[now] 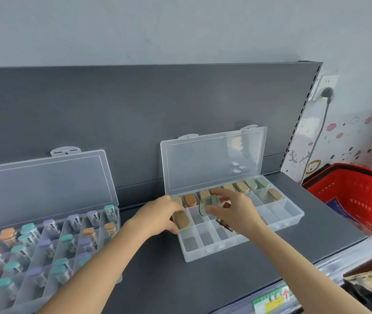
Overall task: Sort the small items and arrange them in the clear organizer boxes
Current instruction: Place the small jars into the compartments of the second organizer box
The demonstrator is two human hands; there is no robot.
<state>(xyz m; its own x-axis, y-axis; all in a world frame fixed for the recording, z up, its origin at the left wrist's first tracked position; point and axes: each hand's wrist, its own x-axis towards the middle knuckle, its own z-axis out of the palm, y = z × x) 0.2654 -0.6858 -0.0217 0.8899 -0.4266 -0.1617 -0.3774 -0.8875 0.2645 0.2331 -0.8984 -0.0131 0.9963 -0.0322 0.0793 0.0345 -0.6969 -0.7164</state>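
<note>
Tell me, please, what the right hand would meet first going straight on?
Holding a green item, the right hand points up-left. Probably the orange item in the back row of the organizer box comes first; depth is unclear.

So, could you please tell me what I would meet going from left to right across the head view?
Left organizer box → left hand → right hand, pinching a green item → red basket.
</note>
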